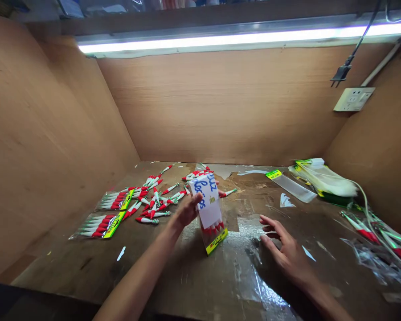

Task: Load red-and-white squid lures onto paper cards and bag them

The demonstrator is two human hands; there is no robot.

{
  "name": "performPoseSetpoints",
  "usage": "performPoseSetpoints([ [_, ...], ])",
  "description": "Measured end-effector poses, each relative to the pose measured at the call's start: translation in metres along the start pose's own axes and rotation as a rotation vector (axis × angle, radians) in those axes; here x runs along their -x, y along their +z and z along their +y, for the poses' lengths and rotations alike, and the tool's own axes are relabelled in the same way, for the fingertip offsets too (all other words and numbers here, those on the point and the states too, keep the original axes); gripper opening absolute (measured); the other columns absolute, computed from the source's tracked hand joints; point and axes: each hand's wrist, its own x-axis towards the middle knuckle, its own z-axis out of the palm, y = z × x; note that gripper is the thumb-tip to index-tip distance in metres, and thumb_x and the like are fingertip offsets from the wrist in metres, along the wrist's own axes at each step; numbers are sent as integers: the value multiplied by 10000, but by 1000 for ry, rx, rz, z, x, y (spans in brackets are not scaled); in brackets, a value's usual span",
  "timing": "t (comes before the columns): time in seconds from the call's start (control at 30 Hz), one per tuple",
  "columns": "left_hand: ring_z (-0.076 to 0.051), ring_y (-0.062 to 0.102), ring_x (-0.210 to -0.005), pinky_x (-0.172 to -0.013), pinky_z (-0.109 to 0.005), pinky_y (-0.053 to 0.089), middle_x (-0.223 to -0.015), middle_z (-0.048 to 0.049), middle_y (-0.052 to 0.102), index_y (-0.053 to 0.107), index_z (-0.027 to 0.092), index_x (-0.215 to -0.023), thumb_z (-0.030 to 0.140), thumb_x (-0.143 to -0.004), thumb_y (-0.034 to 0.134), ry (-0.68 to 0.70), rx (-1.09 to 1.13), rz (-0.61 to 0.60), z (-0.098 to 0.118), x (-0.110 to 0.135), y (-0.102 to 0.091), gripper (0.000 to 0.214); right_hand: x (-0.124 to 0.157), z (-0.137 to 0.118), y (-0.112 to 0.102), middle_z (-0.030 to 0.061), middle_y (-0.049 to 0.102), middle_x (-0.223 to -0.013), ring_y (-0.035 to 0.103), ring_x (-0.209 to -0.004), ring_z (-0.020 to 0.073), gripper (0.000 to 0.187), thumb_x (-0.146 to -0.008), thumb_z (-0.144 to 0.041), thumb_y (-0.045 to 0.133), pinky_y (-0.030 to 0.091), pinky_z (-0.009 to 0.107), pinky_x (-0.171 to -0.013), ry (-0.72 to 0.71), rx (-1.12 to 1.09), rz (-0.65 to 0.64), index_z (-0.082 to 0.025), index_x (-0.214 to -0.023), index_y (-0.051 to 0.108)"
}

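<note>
My left hand (pixel 188 209) grips a clear pack of red-and-white fishing lures (pixel 214 232), thumb in front and fingers behind. A white paper label (pixel 210 203) with blue handwriting covers much of the pack's face, and its yellow-green header (pixel 217 242) points down toward me. To the right, my right hand (pixel 282 247) hovers above the table with fingers apart, holding nothing. Loose red-and-white lures (pixel 157 203) lie in a scattered heap left of the pack and behind it.
Two filled lure packs (pixel 98 225) lie at left. One flat clear bag (pixel 292 185) and a stack of bags (pixel 330 178) rest at back right. More lures (pixel 384 234) and crumpled plastic (pixel 370 263) sit at right. A plug (pixel 342 71) hangs near the wall socket (pixel 354 99).
</note>
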Motion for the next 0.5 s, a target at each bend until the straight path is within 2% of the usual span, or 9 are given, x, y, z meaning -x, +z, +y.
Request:
performPoseSetpoints([
  [0.07,-362,535,-1171,-893,-407,489,-1320,-224,512,426,121,-1442,652,-850,650,-88,73,-65,-14,1,2,826,-16,-14,-2,56,516,-1352,528,-1182,209,492,-970,-432,542,459,392,-998,-19,-22,-52,-315,-1432,424],
  [0.13,-378,509,-1206,-927,-418,473,-1333,-233,499,412,105,-1455,686,-821,666,-118,116,-99,-29,1,4,897,-41,-31,1,54,501,-1388,500,-1242,210,509,-963,-440,554,426,395,-1043,-58,-112,-94,-313,-1438,426],
  [0.23,-384,481,-1246,-996,-440,432,-1339,-225,500,404,109,-1465,734,-781,682,-156,183,-109,-47,0,4,967,-89,-55,17,71,451,-1451,443,-1321,212,589,-938,-463,587,392,380,-1086,-108,-307,-161,-272,-1465,403],
  [0.27,-377,486,-1245,-1007,-437,426,-1331,-216,511,422,117,-1454,744,-767,688,-166,208,-92,-52,0,3,967,-105,-62,25,88,475,-1428,472,-1295,221,621,-913,-469,619,421,372,-1054,-104,-359,-212,-245,-1456,421],
  [0.37,-362,503,-1233,-1023,-432,417,-1300,-202,541,480,120,-1407,789,-718,686,-169,306,-30,-64,2,-2,982,-141,-74,50,107,647,-1158,640,-999,222,562,-822,-467,720,519,338,-854,11,-529,-422,-149,-1264,583],
  [0.43,-375,503,-1229,-1035,-467,402,-1277,-218,551,486,99,-1398,826,-708,654,-180,381,-35,-68,5,-4,1017,-153,-77,61,91,681,-1041,657,-875,200,493,-795,-453,748,524,308,-780,77,-677,-399,-130,-1147,626],
  [0.5,-393,506,-1220,-1035,-506,389,-1261,-244,550,477,68,-1401,833,-752,603,-194,433,-48,-69,7,-6,1011,-158,-74,63,89,681,-1058,651,-899,191,447,-789,-423,761,516,295,-820,88,-839,-243,-129,-1102,638],
])
